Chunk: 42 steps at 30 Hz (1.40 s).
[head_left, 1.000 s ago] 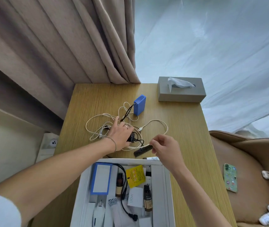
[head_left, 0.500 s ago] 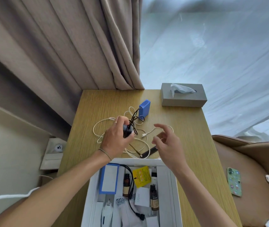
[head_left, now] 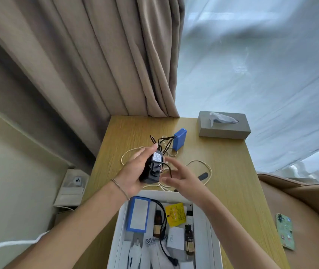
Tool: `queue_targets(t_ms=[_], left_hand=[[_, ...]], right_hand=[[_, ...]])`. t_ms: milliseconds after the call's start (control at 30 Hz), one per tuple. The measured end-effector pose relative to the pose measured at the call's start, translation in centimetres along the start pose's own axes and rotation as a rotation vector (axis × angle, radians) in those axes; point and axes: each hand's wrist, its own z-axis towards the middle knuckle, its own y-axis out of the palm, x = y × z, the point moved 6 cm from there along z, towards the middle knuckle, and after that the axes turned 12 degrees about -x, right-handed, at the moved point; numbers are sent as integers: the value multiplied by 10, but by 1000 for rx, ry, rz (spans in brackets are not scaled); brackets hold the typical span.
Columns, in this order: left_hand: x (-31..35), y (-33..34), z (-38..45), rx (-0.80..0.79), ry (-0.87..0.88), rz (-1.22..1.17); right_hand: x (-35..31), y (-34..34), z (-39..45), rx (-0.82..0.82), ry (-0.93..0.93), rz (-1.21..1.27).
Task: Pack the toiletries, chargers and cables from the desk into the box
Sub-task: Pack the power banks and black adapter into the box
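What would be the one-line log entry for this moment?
left hand: holds black charger above desk | right hand: open, beside charger | white cable: on desk | box: part filled

blk charger [head_left: 151, 169], blue pwr bank [head_left: 179, 139], grey tissue box [head_left: 223, 129].

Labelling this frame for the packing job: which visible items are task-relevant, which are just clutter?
Task items:
- black charger with its thin black cable, held in the left hand
- right hand, open beside it
- blue power bank
- white cable on the desk
- box, partly packed

Lying about:
- tissue box
- phone on the chair
- curtain
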Motion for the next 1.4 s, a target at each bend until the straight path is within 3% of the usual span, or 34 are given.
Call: queue_targets(t_ms=[167, 300, 533, 600, 800, 967, 1067, 1167, 1300, 1400], left_hand=[[0, -2, -23, -190, -61, -241], [1, -8, -35, -194, -69, -315], [2, 2, -38, -74, -3, -472], [0, 6, -36, -13, -5, -503], [1, 4, -26, 151, 113, -512], [5, -11, -35, 348, 320, -129], [11, -19, -47, 384, 422, 160], [15, -29, -53, 426, 420, 275], [6, -37, -54, 381, 333, 184], [-6, -33, -51, 195, 177, -240]], right_hand=[[-3, 4, -8, -70, -96, 196], [-1, -3, -16, 8, -101, 245], [-3, -4, -17, 356, -26, -99], [-4, 1, -16, 387, -5, -213], [0, 35, -12, 250, 170, -565], [-11, 62, -20, 34, 181, -688], [-24, 64, -34, 6, 144, -679], [-46, 62, -48, 6, 65, -647], [-67, 55, -59, -3, -5, -617], [-64, 49, -59, 34, 13, -711]])
